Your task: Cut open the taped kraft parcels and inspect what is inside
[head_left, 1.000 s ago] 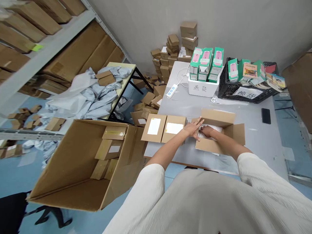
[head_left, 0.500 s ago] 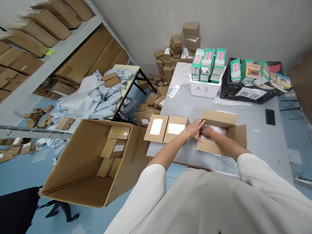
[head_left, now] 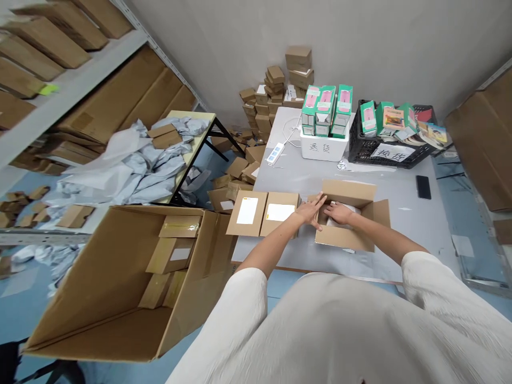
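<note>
Pressing white wrapping [head_left: 355, 211] into an open carton [head_left: 347, 192], left hand [head_left: 310, 210] spread, right hand [head_left: 340, 213] flat, unpinched; flaps look due for closing next.

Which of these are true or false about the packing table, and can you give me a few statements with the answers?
The right hand rests on white wrapping inside the open carton. True.
The left hand holds the phone. False: the phone lies on the table, away from the hands.
The black crate holds green boxes. True.
The power strip lies on the floor. False: it lies on the table.
</note>
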A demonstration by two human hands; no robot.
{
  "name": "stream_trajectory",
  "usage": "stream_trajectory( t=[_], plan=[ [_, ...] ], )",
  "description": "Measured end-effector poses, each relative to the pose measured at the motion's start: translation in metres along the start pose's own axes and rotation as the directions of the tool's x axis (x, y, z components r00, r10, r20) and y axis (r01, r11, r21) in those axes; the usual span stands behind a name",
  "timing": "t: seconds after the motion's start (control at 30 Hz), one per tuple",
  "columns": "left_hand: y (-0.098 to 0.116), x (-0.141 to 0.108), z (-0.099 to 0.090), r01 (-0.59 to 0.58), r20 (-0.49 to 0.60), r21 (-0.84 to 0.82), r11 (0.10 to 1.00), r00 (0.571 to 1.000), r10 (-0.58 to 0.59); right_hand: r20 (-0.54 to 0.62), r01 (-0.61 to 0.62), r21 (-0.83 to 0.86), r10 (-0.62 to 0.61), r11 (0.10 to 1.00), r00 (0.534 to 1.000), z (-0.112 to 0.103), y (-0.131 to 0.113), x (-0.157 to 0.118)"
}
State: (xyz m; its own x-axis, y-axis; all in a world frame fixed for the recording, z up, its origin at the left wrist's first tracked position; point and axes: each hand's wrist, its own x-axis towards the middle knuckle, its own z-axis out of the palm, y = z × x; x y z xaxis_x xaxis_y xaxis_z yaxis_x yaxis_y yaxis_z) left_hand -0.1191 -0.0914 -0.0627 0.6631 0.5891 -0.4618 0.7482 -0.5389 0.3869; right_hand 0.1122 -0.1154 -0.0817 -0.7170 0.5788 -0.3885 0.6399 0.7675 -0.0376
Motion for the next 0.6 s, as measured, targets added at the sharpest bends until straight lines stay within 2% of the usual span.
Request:
stream_trajectory(
  t=[0.27,0.43,0.6],
  plan=[
    [0.001,0.003,-0.003,0.008,-0.005,0.016,1.000,1.000,-0.008,0.055,-0.046,-0.088,0.051,0.995,0.997,-0.036,0.014,-0.038],
    [0.001,0.005,-0.005,0.015,0.005,0.022,1.000,1.000,-0.015,0.012,-0.110,-0.034,0.110,0.993,0.994,-0.060,0.032,-0.061],
    [-0.001,0.006,-0.008,0.015,0.020,0.029,0.999,1.000,-0.015,-0.061,-0.080,0.014,0.080,0.997,0.995,-0.080,0.038,-0.077]
  ],
)
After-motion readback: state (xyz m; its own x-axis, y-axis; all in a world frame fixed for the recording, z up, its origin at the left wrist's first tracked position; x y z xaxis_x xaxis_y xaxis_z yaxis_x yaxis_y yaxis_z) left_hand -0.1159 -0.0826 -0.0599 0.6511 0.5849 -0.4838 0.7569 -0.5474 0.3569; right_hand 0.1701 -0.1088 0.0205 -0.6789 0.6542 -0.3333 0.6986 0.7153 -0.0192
